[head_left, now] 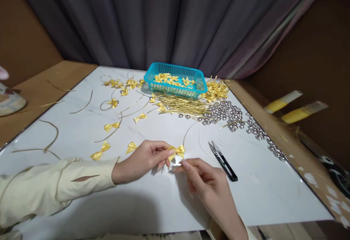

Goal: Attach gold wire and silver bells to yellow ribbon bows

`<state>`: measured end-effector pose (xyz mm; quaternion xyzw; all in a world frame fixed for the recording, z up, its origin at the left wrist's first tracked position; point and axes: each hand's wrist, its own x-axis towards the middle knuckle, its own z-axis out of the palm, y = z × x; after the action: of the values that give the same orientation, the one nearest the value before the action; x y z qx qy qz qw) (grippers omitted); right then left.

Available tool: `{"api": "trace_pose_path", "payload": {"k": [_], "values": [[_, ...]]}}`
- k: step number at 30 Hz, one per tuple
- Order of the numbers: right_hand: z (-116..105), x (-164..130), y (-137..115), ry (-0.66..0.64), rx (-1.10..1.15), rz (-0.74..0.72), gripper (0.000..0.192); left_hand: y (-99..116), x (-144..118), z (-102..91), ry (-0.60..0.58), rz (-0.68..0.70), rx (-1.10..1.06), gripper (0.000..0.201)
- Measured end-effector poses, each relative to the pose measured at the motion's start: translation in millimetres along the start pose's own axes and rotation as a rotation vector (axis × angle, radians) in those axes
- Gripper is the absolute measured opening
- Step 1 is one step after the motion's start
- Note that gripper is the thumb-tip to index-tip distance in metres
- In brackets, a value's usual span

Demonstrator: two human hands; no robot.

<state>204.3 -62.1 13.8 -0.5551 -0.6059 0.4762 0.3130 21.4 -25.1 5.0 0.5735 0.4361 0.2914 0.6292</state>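
My left hand pinches a small yellow satin bow by its left loop, above the white tabletop. A thin gold cord curves up and away behind the bow. Just below and right of it, the thumb and fingertips of my right hand are pressed together; what lies between them is too small to make out. Black thread snips rest to the right of that hand, blades pointing away. Loose yellow bows lie to the left, one close beside my left hand.
A turquoise basket with yellow bows stands at the back. Before it lie a bundle of gold cords and many silver beads, trailing along the right edge. Finished-looking bow loops are at the back left. Two yellow-filled tubes are at right.
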Motion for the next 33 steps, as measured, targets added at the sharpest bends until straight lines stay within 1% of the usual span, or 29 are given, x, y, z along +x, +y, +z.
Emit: {"api": "trace_pose_path", "payload": {"k": [5,12,18,25,28,33], "values": [[1.6,-2.4,0.4,0.038,-0.067,-0.062,0.034,0.0,-1.4,0.0,-0.028,-0.002,-0.033,0.032],[1.5,-5.0,3.0,0.003,-0.107,-0.118,0.031,-0.1,-0.2,-0.9,-0.054,-0.009,-0.068,0.036],[0.5,-2.9,5.1,-0.033,-0.151,-0.177,0.029,-2.7,0.7,-0.8,-0.062,-0.024,-0.086,0.034],[-1.1,-2.5,4.8,-0.029,-0.171,-0.247,0.028,-1.0,-0.2,-0.6,-0.075,-0.025,-0.081,0.035],[-1.0,-3.6,4.4,-0.030,-0.169,-0.261,0.029,-0.7,-0.3,-0.2,-0.073,-0.025,-0.081,0.035],[-0.9,-4.4,6.1,-0.043,-0.143,-0.230,0.028,-0.2,-0.8,0.1,-0.077,-0.025,-0.091,0.033]]}}
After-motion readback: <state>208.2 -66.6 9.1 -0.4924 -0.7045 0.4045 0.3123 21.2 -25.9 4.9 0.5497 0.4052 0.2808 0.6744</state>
